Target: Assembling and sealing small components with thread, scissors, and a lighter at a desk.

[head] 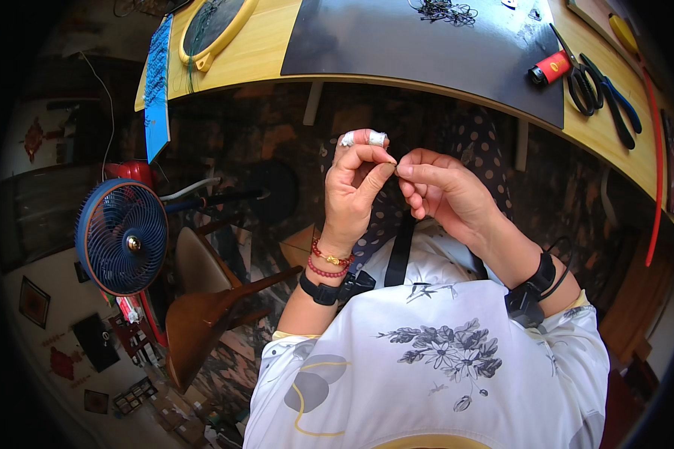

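Over my lap, my left hand (353, 182) and my right hand (441, 188) meet at the fingertips. Thumb and index finger of each hand pinch a tiny dark piece (395, 164), mostly hidden by the fingertips, too small to identify. White tape (377, 138) wraps a finger of the left hand. Beyond the hands lies a dark mat (415, 50) on a yellow wooden table (247, 53). On the mat is a tangle of thin black cords or wires (446, 12).
Right on the table lie black-handled scissors (581, 84), blue-and-black-handled pliers (618, 101) and a red cylinder (551, 67). A yellow-rimmed hoop (224, 42) and a blue strip (157, 123) holding dark strands are at left. A blue fan (121, 238) and wooden chair (196, 320) stand left.
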The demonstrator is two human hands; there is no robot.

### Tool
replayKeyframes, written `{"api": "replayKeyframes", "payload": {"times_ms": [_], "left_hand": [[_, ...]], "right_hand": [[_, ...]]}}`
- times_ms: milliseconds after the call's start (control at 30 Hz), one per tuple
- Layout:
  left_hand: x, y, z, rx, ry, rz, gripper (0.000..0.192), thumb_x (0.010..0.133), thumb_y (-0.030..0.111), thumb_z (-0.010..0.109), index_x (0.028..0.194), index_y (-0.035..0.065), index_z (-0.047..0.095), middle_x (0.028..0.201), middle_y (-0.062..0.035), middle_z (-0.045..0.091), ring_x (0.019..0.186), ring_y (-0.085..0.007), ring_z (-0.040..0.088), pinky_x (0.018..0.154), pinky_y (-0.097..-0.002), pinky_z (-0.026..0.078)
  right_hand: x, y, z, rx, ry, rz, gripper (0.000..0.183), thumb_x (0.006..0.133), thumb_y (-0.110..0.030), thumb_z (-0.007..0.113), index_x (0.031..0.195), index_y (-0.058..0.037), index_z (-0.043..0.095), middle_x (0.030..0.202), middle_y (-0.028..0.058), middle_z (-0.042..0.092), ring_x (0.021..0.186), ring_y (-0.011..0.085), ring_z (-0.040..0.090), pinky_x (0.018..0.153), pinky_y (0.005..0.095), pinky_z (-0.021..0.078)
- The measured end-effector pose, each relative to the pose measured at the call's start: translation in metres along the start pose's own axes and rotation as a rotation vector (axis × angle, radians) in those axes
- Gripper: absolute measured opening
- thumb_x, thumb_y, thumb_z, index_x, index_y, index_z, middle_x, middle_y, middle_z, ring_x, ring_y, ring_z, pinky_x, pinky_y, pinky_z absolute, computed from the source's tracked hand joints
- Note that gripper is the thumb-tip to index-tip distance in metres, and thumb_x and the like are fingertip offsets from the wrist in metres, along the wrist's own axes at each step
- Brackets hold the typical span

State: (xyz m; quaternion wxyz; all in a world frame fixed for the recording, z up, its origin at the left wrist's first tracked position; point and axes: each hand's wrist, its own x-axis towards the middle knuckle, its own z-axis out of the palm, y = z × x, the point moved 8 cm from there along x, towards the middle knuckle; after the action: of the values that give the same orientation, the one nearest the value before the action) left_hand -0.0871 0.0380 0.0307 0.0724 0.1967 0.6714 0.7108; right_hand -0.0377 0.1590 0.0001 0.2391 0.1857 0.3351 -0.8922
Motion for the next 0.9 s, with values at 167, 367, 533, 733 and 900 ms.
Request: {"api": "replayKeyframes", "payload": {"times_ms": [167, 367, 533, 733, 900], "left_hand": [[-0.003, 0.000, -0.002, 0.030, 0.034, 0.000, 0.014, 0.089, -0.001, 0.070, 0.102, 0.0031, 0.065, 0.118, -0.0052, 0.053, 0.095, -0.0106, 0.057, 0.082, -0.0226, 0.048], [-0.003, 0.045, -0.031, 0.366, 0.156, 0.143, 0.035, 0.078, -0.003, 0.077, 0.109, 0.0074, 0.063, 0.109, -0.0030, 0.060, 0.066, -0.0039, 0.054, 0.057, -0.0177, 0.041], [-0.003, 0.083, 0.008, 0.541, -0.114, 0.368, 0.053, 0.072, -0.003, 0.080, 0.121, 0.0103, 0.063, 0.113, -0.0107, 0.067, 0.061, -0.0124, 0.062, 0.053, -0.0240, 0.051], [0.007, 0.049, 0.015, 0.843, -0.214, 0.486, 0.024, 0.080, 0.002, 0.076, 0.102, 0.0090, 0.068, 0.088, -0.0063, 0.068, 0.067, -0.0146, 0.062, 0.056, -0.0254, 0.046], [0.008, 0.034, 0.005, 0.540, -0.217, 0.186, 0.012, 0.087, 0.017, 0.074, 0.090, 0.0086, 0.065, 0.077, -0.0017, 0.059, 0.068, -0.0166, 0.054, 0.062, -0.0295, 0.044]], "right_hand": [[0.000, -0.002, -0.002, -0.023, 0.037, -0.017, 0.012, 0.091, -0.016, 0.069, 0.091, -0.0059, 0.061, 0.072, -0.0009, 0.059, 0.056, 0.0055, 0.055, 0.050, 0.0209, 0.0474], [-0.007, -0.030, -0.012, -0.373, 0.128, -0.208, 0.013, 0.091, -0.017, 0.069, 0.091, -0.0053, 0.062, 0.067, -0.0035, 0.055, 0.054, 0.0033, 0.049, 0.046, 0.0195, 0.0385], [-0.014, -0.045, 0.002, -0.582, 0.084, -0.307, 0.014, 0.092, -0.016, 0.068, 0.090, -0.0037, 0.061, 0.066, -0.0050, 0.052, 0.053, 0.0016, 0.046, 0.045, 0.0182, 0.0354], [-0.023, -0.052, 0.008, -0.521, 0.004, -0.271, 0.013, 0.092, -0.013, 0.068, 0.088, -0.0048, 0.060, 0.065, -0.0061, 0.052, 0.053, 0.0007, 0.045, 0.045, 0.0180, 0.0340], [-0.025, -0.050, 0.006, -0.375, -0.029, -0.198, 0.011, 0.091, -0.011, 0.068, 0.088, -0.0055, 0.059, 0.064, -0.0067, 0.049, 0.052, 0.0011, 0.043, 0.045, 0.0186, 0.0338]]}}
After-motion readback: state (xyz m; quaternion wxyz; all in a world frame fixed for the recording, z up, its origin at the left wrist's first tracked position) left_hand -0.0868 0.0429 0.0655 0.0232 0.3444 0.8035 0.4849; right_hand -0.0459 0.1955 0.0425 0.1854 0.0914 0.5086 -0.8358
